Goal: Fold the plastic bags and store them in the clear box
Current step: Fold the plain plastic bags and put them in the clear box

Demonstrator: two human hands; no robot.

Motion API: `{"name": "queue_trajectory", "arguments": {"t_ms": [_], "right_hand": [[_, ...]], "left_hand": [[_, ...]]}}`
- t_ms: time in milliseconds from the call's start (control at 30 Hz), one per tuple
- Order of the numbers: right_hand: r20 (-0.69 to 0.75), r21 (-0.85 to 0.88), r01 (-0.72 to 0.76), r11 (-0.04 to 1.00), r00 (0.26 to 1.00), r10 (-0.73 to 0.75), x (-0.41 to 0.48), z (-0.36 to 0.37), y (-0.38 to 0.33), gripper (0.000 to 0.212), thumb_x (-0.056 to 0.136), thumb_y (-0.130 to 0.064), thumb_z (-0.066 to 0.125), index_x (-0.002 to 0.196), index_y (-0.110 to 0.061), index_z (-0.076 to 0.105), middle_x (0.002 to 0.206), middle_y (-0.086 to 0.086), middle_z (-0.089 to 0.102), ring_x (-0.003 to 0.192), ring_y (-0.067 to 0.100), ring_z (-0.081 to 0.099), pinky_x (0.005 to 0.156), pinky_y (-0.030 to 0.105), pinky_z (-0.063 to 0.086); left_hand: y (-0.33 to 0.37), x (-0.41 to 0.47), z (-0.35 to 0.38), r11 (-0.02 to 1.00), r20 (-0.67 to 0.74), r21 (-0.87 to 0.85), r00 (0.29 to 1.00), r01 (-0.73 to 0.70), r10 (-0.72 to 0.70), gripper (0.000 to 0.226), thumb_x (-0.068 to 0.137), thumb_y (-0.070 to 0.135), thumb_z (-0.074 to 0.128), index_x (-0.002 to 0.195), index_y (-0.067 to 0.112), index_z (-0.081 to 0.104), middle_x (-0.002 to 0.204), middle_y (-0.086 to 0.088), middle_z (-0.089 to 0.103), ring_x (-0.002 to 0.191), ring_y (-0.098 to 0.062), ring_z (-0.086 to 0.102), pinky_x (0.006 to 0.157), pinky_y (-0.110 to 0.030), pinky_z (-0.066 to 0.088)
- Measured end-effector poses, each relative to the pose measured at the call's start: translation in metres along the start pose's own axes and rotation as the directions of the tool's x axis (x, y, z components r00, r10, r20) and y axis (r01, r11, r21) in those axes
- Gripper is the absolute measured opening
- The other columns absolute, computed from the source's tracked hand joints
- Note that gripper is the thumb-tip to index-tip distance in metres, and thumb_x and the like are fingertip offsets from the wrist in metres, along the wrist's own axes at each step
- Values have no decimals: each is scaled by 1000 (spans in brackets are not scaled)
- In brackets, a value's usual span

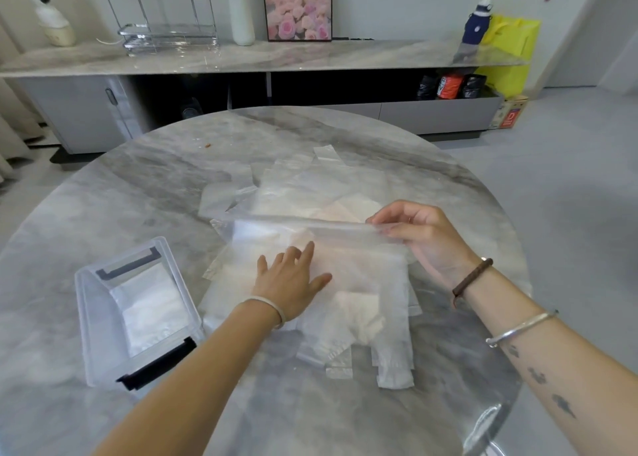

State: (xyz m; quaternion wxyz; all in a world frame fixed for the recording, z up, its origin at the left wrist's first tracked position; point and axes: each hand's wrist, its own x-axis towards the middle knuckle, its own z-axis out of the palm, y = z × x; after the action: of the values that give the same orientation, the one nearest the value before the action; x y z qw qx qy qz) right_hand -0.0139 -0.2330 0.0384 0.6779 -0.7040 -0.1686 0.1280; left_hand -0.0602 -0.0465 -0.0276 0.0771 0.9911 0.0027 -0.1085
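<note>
Several translucent white plastic bags [310, 186] lie overlapping in the middle of the round marble table [103, 207]. The top bag [366, 269] is spread flat in front of me. My left hand [293, 279] lies flat on it with fingers spread, pressing it down. My right hand [417, 234] pinches the bag's far right edge, which is lifted and folded toward me. The clear box [103, 317] with black latches stands at the left of the pile, open, with a folded bag [152, 310] inside.
Behind the table runs a long marble sideboard [276, 58] with a wire rack, a white vase, a framed flower picture, a small camera and a blue bottle. A yellow bag stands at the far right. The table's near right edge curves close to my right forearm.
</note>
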Motion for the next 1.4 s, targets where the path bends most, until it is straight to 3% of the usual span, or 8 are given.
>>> {"name": "queue_trajectory", "arguments": {"t_ms": [233,467,600,667,767,1000,1167,1400], "right_hand": [[59,-204,-64,977,995,77,-17,-4,9,35,78,20,51,69,-11,62,75,-5,67,73,-1,61,68,5,44],[254,-329,-106,938,947,197,-21,1,-1,29,50,-18,46,70,-14,67,80,0,70,71,0,58,73,18,44],[157,-313,-120,942,972,177,-11,11,-5,16,72,-12,49,70,-9,65,74,4,67,56,-4,57,59,5,41],[57,-391,-125,912,986,160,1,17,6,16,83,-6,55,72,-14,65,81,3,67,67,1,58,68,12,41],[-28,-522,-163,838,984,174,22,30,24,12,86,-10,58,94,-15,66,102,3,64,98,15,59,84,20,41],[-42,-765,-232,601,949,312,52,64,53,42,90,-28,51,129,-16,45,135,5,52,124,24,48,104,35,36],[-124,-866,-253,432,945,303,64,71,53,15,83,-29,49,84,-19,60,91,3,62,97,28,53,84,36,33],[-123,-624,-481,615,839,531,65,67,37,18,69,-29,61,64,-13,53,64,4,53,58,22,49,54,25,37]], "left_hand": [[-5,-21,-18,972,-244,-87,951,-217,190,37,96,34,39,128,20,51,126,0,60,113,-20,57,94,-31,44],[-10,-54,-22,897,-555,-47,758,-440,343,31,72,35,42,56,15,58,35,0,49,32,-19,50,39,-12,26],[-16,-52,-31,935,-613,-44,749,-351,252,31,72,36,39,74,15,62,65,4,62,55,-17,62,42,-17,33],[-19,-45,-28,972,-432,-22,879,-232,200,59,76,49,27,113,18,59,115,0,60,103,-18,60,71,-28,46],[-24,-35,-18,987,-23,50,988,-150,152,64,91,55,31,147,24,21,157,6,16,143,-15,19,112,-37,25],[-25,-23,-10,961,150,180,972,-209,183,70,87,51,49,145,24,21,157,2,11,142,-20,21,115,-46,13],[-25,-21,-11,945,108,187,962,-267,251,65,84,46,56,140,25,30,150,2,25,132,-21,35,112,-43,18],[-32,-26,-11,944,40,196,964,-265,262,48,87,32,55,132,24,38,149,4,24,135,-18,28,113,-39,16]]}}
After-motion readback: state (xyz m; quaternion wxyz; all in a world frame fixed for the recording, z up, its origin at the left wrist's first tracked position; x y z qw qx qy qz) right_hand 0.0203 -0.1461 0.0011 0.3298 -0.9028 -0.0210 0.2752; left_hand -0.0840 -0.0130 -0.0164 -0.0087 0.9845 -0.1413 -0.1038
